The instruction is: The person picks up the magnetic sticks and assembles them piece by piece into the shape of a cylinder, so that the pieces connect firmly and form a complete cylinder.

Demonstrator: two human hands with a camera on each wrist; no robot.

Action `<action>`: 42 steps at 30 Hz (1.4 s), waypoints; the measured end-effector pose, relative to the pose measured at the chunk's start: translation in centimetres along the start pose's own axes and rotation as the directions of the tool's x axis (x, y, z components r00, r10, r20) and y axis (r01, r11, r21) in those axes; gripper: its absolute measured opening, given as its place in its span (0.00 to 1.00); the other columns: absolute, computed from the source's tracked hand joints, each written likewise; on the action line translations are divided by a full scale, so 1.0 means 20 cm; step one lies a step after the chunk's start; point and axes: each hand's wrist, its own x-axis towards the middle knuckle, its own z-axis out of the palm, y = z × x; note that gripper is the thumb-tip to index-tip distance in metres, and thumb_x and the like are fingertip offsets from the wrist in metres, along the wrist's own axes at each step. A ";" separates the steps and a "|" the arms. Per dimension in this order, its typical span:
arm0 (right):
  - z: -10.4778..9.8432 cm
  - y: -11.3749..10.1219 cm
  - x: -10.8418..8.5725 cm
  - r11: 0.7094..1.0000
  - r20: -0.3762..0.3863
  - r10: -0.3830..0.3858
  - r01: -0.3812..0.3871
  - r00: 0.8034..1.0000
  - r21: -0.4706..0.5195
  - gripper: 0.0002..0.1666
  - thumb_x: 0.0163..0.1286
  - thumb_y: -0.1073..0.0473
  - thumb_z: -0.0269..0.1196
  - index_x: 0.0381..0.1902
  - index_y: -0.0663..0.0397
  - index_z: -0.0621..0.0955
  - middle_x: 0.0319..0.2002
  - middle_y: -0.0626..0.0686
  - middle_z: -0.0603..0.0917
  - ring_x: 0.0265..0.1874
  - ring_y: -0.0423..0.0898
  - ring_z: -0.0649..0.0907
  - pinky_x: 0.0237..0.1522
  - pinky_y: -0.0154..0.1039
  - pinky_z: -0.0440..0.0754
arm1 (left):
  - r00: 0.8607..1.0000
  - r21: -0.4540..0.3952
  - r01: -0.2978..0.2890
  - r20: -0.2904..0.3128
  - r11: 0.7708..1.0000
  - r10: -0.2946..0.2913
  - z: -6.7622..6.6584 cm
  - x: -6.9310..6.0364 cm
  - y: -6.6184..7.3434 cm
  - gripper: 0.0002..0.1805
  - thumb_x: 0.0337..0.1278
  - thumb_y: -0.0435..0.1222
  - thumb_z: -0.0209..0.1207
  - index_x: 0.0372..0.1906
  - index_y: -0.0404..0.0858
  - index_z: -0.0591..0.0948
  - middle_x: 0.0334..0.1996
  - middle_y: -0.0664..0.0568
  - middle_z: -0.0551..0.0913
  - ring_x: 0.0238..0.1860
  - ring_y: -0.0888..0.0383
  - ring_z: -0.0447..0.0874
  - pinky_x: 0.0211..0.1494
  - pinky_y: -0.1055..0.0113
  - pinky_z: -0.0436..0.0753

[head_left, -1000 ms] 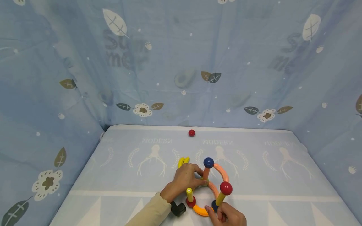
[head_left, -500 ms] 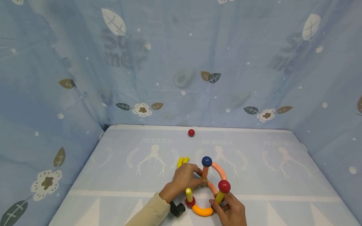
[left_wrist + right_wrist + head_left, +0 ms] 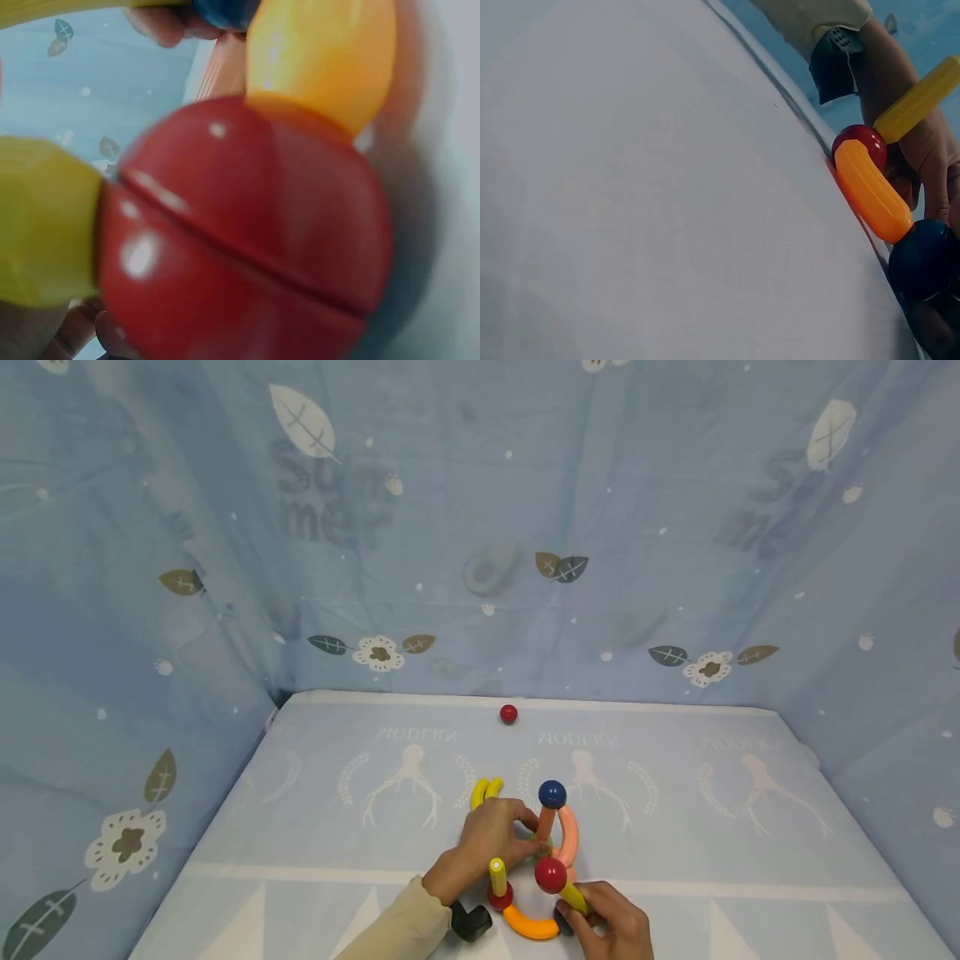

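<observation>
One counter [image 3: 300, 827]. On it, rod-and-ball assembly [image 3: 531, 929], between left hand [image 3: 489, 837] and right hand [image 3: 617, 922]. Right: pinch on tilted yellow rod [image 3: 576, 898]. Left: pinch on green ball [image 3: 550, 842], partly hidden. Near far edge: red ball [image 3: 508, 714].

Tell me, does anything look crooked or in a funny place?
Yes. The yellow stick in the right hand, topped by a red ball, leans sharply, while the other yellow stick stands nearly upright. Also, a loose red ball sits near the far edge of the table, away from the rest. Nothing looks broken.
</observation>
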 end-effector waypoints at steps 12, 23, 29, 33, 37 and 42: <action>-0.04 -0.02 0.02 0.958 0.007 -0.199 0.196 0.980 -0.209 0.24 0.36 0.65 0.83 0.35 0.47 0.89 0.30 0.35 0.62 0.24 0.32 0.64 0.23 0.24 0.63 | 1.000 0.027 0.007 -0.020 1.000 -0.007 0.01 0.00 0.01 0.10 0.48 0.39 0.74 0.38 0.44 0.90 0.33 0.65 0.86 0.40 0.61 0.84 0.42 0.67 0.80; -0.04 -0.11 0.03 0.993 -0.002 -0.103 0.103 0.995 -0.063 0.24 0.40 0.70 0.80 0.37 0.47 0.88 0.24 0.34 0.66 0.18 0.31 0.66 0.17 0.26 0.64 | 0.999 0.010 0.022 -0.027 1.000 -0.022 0.02 -0.01 0.01 0.13 0.46 0.44 0.74 0.38 0.45 0.90 0.32 0.66 0.86 0.38 0.63 0.83 0.39 0.69 0.78; -0.04 -0.15 0.05 0.999 -0.015 -0.029 0.029 0.999 -0.034 0.20 0.43 0.71 0.79 0.31 0.45 0.85 0.25 0.33 0.77 0.18 0.31 0.75 0.15 0.29 0.67 | 1.000 -0.024 0.021 -0.019 0.999 -0.022 0.02 -0.01 0.01 0.16 0.45 0.51 0.74 0.37 0.46 0.90 0.32 0.68 0.86 0.36 0.67 0.82 0.35 0.72 0.76; -0.03 -0.15 0.04 0.999 -0.024 -0.024 0.023 0.999 -0.041 0.20 0.42 0.71 0.79 0.31 0.47 0.85 0.25 0.36 0.81 0.17 0.30 0.77 0.15 0.28 0.67 | 1.000 -0.021 0.016 -0.020 1.000 -0.016 0.02 -0.01 0.01 0.16 0.45 0.50 0.74 0.37 0.46 0.90 0.32 0.68 0.85 0.37 0.67 0.82 0.35 0.72 0.76; -0.02 -0.12 0.02 0.998 -0.037 -0.045 0.043 0.998 -0.046 0.22 0.40 0.71 0.80 0.31 0.46 0.85 0.25 0.36 0.81 0.16 0.28 0.76 0.15 0.26 0.66 | 1.000 -0.014 0.010 -0.026 1.000 -0.010 0.02 -0.02 0.01 0.15 0.45 0.50 0.75 0.37 0.47 0.90 0.32 0.68 0.86 0.37 0.67 0.82 0.35 0.72 0.76; -0.01 -0.10 0.03 0.990 -0.064 -0.109 0.103 0.992 -0.093 0.24 0.38 0.71 0.81 0.30 0.45 0.83 0.24 0.36 0.80 0.16 0.29 0.74 0.16 0.23 0.65 | 0.999 -0.015 0.011 -0.035 1.000 -0.011 0.02 -0.02 0.00 0.16 0.44 0.51 0.75 0.36 0.47 0.90 0.32 0.69 0.85 0.36 0.68 0.81 0.35 0.72 0.76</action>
